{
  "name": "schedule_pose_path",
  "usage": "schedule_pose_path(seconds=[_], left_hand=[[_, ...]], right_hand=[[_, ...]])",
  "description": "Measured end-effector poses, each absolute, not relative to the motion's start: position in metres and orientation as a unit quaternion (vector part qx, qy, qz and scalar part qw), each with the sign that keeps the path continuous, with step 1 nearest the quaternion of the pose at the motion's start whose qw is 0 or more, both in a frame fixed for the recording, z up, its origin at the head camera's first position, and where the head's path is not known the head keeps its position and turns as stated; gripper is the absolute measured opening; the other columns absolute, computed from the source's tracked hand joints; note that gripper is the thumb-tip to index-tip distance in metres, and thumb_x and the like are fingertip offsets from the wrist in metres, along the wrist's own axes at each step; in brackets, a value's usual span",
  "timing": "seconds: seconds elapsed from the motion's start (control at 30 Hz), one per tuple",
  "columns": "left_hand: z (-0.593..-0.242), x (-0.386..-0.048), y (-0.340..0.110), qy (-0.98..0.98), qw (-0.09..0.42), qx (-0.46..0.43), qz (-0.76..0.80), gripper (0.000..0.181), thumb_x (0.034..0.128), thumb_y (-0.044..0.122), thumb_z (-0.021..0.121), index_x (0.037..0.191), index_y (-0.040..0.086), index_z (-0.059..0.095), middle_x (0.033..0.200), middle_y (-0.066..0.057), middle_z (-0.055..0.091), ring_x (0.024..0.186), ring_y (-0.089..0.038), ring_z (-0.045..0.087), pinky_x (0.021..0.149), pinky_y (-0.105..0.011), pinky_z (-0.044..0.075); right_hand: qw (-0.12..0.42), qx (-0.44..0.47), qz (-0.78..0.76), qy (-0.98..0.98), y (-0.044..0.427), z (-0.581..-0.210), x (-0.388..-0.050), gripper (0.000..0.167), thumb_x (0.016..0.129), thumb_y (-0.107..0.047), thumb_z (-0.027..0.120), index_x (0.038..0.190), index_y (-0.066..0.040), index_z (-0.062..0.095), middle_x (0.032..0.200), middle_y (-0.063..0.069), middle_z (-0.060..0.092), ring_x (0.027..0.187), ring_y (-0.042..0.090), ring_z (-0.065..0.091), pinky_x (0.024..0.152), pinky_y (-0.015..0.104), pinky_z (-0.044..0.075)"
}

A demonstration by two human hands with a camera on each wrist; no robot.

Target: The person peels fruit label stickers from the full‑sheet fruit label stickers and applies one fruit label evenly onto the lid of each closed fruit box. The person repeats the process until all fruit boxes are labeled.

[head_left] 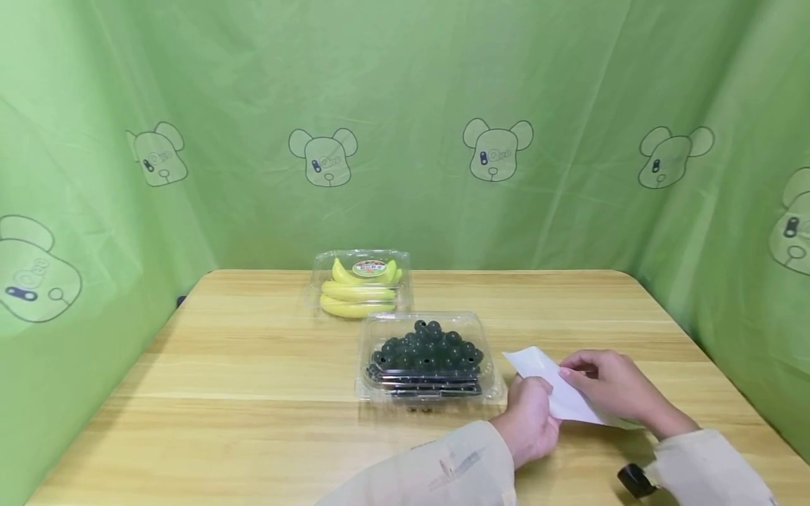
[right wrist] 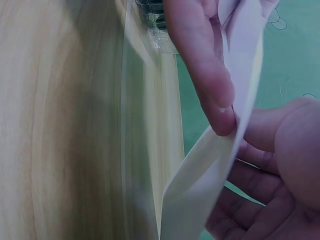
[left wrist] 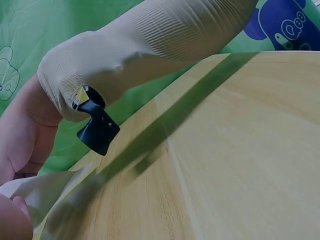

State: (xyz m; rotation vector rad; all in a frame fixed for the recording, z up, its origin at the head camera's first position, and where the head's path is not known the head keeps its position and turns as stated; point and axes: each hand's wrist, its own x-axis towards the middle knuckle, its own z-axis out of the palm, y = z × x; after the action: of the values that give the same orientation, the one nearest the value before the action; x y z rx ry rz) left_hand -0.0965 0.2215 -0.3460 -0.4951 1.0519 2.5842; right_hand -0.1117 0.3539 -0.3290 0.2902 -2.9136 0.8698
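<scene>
A white paper sheet (head_left: 572, 402) is held above the table, right of the grape box. My left hand (head_left: 530, 420) grips its left part with the thumb on top. My right hand (head_left: 610, 383) pinches at the sheet's upper edge with thumb and forefinger. In the right wrist view the sheet (right wrist: 200, 185) is bent, with the left fingers (right wrist: 207, 75) against it and the right palm (right wrist: 305, 150) beside it. In the left wrist view only a corner of the sheet (left wrist: 42, 192) shows. A clear plastic box of dark grapes (head_left: 427, 358) stands left of my hands.
Behind the grapes, to the left, is a clear box of yellow bananas (head_left: 357, 292) with a round label on its lid. Both boxes stand on a wooden table (head_left: 221, 393). A green curtain (head_left: 405, 70) with bear-head prints surrounds the table's back and sides.
</scene>
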Motion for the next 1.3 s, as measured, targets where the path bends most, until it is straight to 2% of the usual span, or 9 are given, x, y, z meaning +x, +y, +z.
schedule_pose_path(seconds=[0.5,1.0,1.3], left_hand=[[-0.3440,-0.0950,0.2208,0.378,0.149,-0.184,0.895,0.032,0.0813,-0.009,0.038,0.112,-0.004,0.047,0.099,-0.015,0.061,0.099,-0.033,0.062,0.090,-0.048,0.052],[-0.3464,-0.0945,0.2213,0.378,0.148,-0.172,0.898,0.034,0.0813,-0.012,0.035,0.113,-0.005,0.046,0.099,-0.015,0.062,0.101,-0.035,0.062,0.091,-0.049,0.052],[-0.3453,-0.0957,0.2204,0.382,0.150,-0.176,0.895,0.035,0.0826,-0.012,0.035,0.116,-0.005,0.046,0.100,-0.015,0.062,0.103,-0.036,0.061,0.091,-0.048,0.052]], right_hand=[[0.051,0.108,0.273,-0.955,0.3559,-0.3257,-0.1113,0.008,0.089,-0.010,0.069,0.095,-0.006,0.073,0.090,0.002,0.070,0.083,0.017,0.063,0.071,0.029,0.053],[0.055,0.104,0.275,-0.954,0.3559,-0.3281,-0.1112,0.007,0.088,-0.008,0.070,0.094,-0.005,0.073,0.089,0.003,0.070,0.081,0.015,0.061,0.069,0.028,0.052],[0.047,0.095,0.279,-0.954,0.3551,-0.3265,-0.1115,0.009,0.089,-0.008,0.069,0.095,-0.003,0.073,0.090,0.007,0.071,0.082,0.021,0.063,0.068,0.028,0.051]])
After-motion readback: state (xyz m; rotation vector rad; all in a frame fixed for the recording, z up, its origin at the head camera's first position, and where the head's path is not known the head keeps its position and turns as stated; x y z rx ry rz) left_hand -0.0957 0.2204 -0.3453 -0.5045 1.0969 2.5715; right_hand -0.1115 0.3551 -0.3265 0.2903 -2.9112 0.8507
